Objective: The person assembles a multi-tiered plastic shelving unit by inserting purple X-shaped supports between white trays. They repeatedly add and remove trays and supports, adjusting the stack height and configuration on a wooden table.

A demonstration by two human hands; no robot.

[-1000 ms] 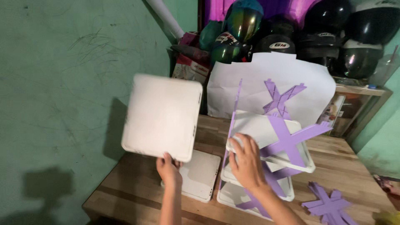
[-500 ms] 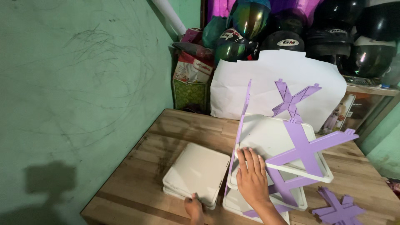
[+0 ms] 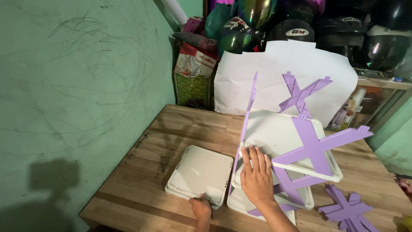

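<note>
The square trays (image 3: 201, 174) are white, and the cross-shaped braces (image 3: 315, 148) are light purple. The table (image 3: 180, 129) is pale brown wood with darker strips. The wall (image 3: 77, 86) is green. The helmets (image 3: 377, 47) are glossy black.

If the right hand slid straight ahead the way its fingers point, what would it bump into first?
The right hand lies flat on the top white tray, fingers pointing toward the back. Sliding on, it would probably cross the bare tray and meet the purple X-shaped piece standing at the far edge, though depth is hard to judge.
</note>
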